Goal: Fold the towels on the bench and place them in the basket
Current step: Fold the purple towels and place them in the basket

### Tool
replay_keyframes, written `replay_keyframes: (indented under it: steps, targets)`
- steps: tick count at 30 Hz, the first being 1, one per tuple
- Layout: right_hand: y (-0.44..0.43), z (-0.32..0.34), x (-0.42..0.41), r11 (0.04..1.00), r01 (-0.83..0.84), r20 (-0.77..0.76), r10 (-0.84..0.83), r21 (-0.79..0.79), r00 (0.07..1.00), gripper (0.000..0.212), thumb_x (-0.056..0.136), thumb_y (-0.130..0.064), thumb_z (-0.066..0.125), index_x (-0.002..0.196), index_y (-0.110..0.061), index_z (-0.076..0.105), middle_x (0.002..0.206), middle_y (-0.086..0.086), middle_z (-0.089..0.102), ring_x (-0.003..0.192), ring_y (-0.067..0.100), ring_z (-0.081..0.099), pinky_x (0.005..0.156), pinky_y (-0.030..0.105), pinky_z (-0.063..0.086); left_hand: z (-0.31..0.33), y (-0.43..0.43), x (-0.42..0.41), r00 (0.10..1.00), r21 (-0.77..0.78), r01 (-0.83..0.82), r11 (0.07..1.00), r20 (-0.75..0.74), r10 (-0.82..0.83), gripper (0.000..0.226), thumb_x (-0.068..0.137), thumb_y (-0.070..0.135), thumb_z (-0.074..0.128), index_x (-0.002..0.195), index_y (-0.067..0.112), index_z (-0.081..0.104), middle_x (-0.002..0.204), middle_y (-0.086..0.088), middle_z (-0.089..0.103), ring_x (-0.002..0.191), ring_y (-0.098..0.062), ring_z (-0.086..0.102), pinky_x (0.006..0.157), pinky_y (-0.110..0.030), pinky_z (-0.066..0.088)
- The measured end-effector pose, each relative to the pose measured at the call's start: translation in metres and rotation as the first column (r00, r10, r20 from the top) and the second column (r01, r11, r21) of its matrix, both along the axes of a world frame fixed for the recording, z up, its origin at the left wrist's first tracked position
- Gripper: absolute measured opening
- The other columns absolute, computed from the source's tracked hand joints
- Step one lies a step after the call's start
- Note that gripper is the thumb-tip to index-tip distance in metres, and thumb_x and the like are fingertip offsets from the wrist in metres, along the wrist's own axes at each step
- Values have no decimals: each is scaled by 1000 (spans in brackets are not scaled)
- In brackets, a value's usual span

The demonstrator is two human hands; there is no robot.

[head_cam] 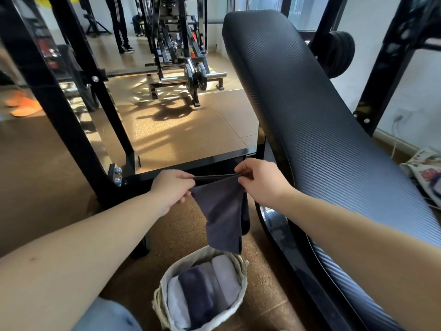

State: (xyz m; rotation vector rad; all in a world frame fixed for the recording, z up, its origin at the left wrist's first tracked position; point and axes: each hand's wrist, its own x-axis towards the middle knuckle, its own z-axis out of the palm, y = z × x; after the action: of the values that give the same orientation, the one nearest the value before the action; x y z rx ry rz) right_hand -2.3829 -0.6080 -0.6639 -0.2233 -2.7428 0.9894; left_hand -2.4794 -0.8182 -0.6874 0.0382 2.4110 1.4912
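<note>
A dark grey towel hangs in the air, folded over, above the floor left of the bench. My left hand pinches its top left corner and my right hand pinches the top right corner, stretching the upper edge taut between them. Its lower end dangles just above the white woven basket, which stands on the floor and holds folded towels in dark and light grey, set side by side. The black padded bench runs up the right side, with no towel on its visible surface.
A black steel rack frame stands at left, its base bar crossing just behind my hands. A weight machine is further back on the tiled floor. A patterned cloth bag lies right of the bench. A person's legs show far back.
</note>
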Motion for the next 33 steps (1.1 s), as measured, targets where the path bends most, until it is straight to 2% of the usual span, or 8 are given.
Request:
replay_keyframes:
  steps: [3, 7, 13, 17, 20, 24, 29, 33]
  targets:
    - [2, -3, 2, 988, -26, 103, 10, 155, 995, 29, 98, -13, 59, 125, -17, 70, 118, 1, 72, 109, 18, 64, 90, 22, 46, 8, 3, 3, 994, 25, -8, 1000, -111, 10, 23, 89, 11, 63, 98, 27, 76, 67, -5, 68, 54, -15, 54, 49, -26, 45]
    - [1, -4, 2, 990, 11, -101, 3, 141, 995, 24, 98, -13, 59, 118, -19, 71, 112, -1, 68, 101, 15, 62, 90, 28, 50, 18, 5, 3, 988, 82, -27, 996, -151, 39, 25, 93, 11, 56, 99, 25, 76, 70, -8, 71, 59, -16, 61, 50, -28, 47]
    - [2, -10, 0, 996, 7, 122, -17, 85, 992, 22, 100, -19, 57, 118, -21, 68, 107, -4, 69, 92, 11, 59, 81, 25, 44, 11, -3, 6, 996, -31, 90, 995, -24, -90, 27, 99, 19, 47, 111, 18, 71, 85, -11, 76, 61, -21, 74, 43, -24, 47]
    - [1, -11, -1, 970, 84, 144, -52, -230, 988, 13, 100, -24, 55, 111, -24, 61, 103, -3, 67, 91, 17, 67, 79, 38, 63, 15, -6, 8, 982, 52, 141, 989, 122, -146, 24, 100, 18, 41, 109, 13, 63, 108, -21, 70, 71, -22, 77, 41, -25, 48]
    - [-3, -9, -3, 868, 124, 179, -41, -481, 983, 15, 103, -21, 52, 118, -18, 55, 105, 2, 60, 99, 20, 62, 76, 45, 64, 15, -8, 10, 955, 126, 186, 974, 209, -209, 30, 103, 20, 43, 125, 6, 55, 122, -20, 66, 83, -29, 78, 55, -32, 60]
    - [-3, -14, -5, 769, 169, 213, -44, -616, 976, 16, 105, -19, 49, 121, -16, 50, 107, 3, 53, 102, 22, 58, 77, 48, 64, 14, -9, 3, 943, 167, 218, 962, 216, -251, 50, 100, 38, 60, 136, 5, 50, 128, -14, 62, 89, -29, 77, 75, -32, 63]
    - [1, -21, -9, 784, 196, 164, -122, -589, 979, 21, 99, -15, 58, 120, -14, 55, 103, 3, 59, 106, 25, 64, 75, 42, 65, 9, -16, -2, 935, 63, 329, 942, 116, -334, 30, 86, 11, 79, 113, 3, 69, 101, -14, 77, 94, -22, 76, 89, -33, 61]
    - [9, -23, -7, 884, 140, 166, -73, -445, 983, 47, 80, -3, 74, 121, -22, 62, 100, 0, 72, 101, 20, 70, 87, 39, 60, 4, -13, -1, 945, 89, 292, 952, 128, -301, 42, 99, 20, 65, 137, 4, 52, 116, -15, 71, 89, -22, 77, 75, -31, 62]
